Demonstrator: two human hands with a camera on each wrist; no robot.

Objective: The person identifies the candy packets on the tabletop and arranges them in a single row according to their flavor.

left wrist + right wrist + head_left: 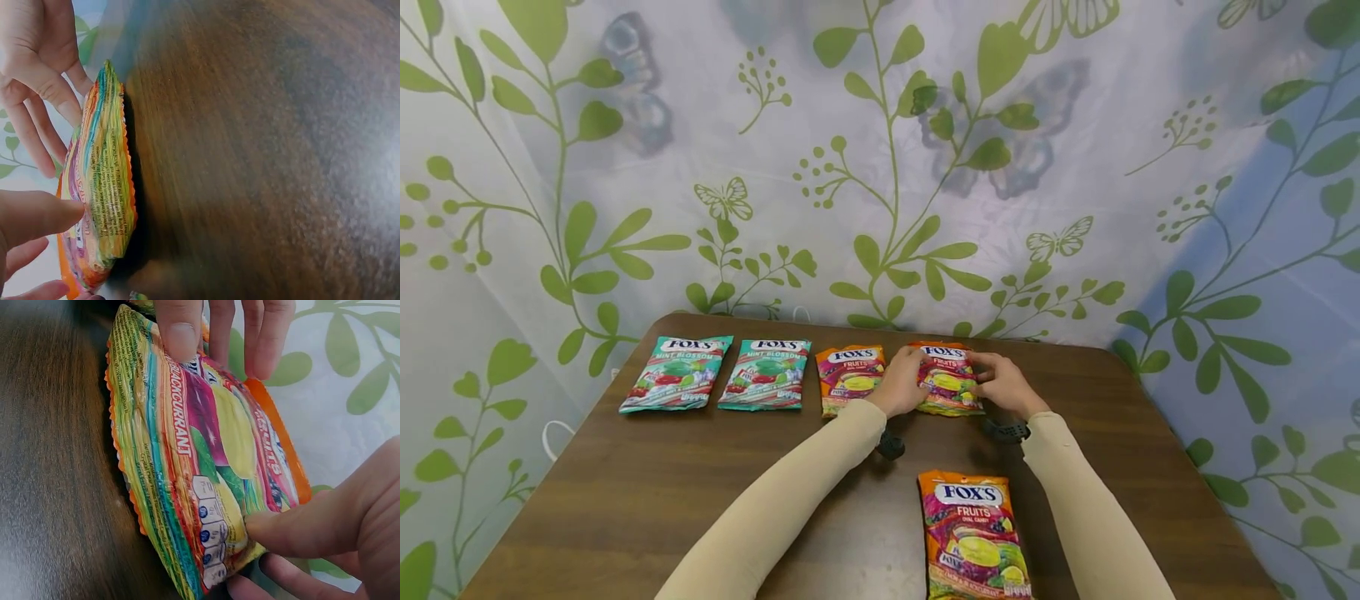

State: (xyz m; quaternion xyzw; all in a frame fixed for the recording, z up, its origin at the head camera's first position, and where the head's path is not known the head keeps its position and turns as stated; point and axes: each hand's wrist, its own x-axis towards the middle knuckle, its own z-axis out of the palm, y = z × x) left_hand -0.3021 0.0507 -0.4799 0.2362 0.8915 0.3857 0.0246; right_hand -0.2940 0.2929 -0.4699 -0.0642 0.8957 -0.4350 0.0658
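Note:
An orange and yellow bag of Fox's Fruits candy (946, 379) lies on the table toward its back edge, between both hands. My left hand (902, 385) holds its left side, the thumb (44, 215) on the printed front. On the opposite side my right hand (1004, 387) grips the edge, with its thumb (287, 532) pressing the front near the lower corner and fingers partly hidden behind the bag. A second fruit candy bag (848, 373) lies just left of the left hand, partly covered by it. A third fruit candy bag (973, 537) lies between the forearms near the front.
Two teal Mint Blossom candy bags (677, 375) lie in the same row at the left of the brown wooden table (647, 492). A curtain with green leaves and butterflies (880, 167) hangs right behind the table's back edge. Dark bands show at both wrists.

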